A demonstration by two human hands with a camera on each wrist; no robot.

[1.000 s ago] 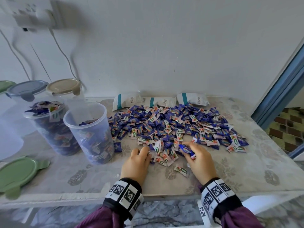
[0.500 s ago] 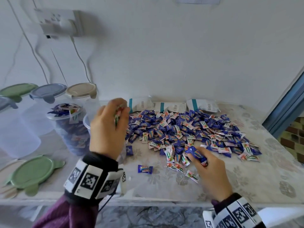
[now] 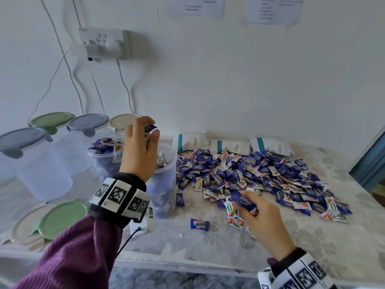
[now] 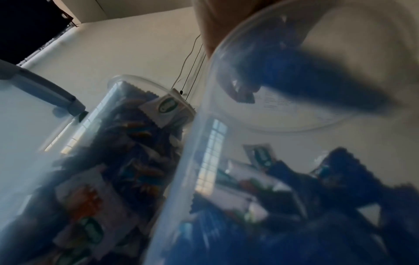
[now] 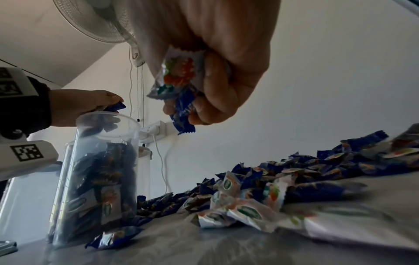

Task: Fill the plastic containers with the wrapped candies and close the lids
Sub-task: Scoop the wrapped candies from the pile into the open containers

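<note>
A heap of blue and white wrapped candies (image 3: 260, 174) covers the table's middle and right. An open clear container (image 3: 164, 184), partly filled with candies, stands at the heap's left edge; it is also seen as container (image 5: 99, 179). My left hand (image 3: 143, 147) hovers over its mouth, fingers curled round several candies (image 3: 150, 128). My right hand (image 3: 256, 209) is low at the heap's near edge and grips a few candies (image 5: 179, 89). Behind stands a second open container (image 3: 104, 155), heaped full. One loose candy (image 3: 199, 224) lies near the front.
Closed containers with blue (image 3: 20, 138), green (image 3: 52, 119) and beige (image 3: 123, 122) lids stand at the left. Loose green (image 3: 62, 220) and beige lids lie at the front left. Three white packets (image 3: 229, 146) lie against the wall. A wall socket (image 3: 104, 42) with cables hangs above.
My left hand has risen from the heap's near edge with candies and moved left over the open container. The right hand stayed at the heap, still gripping candies.
</note>
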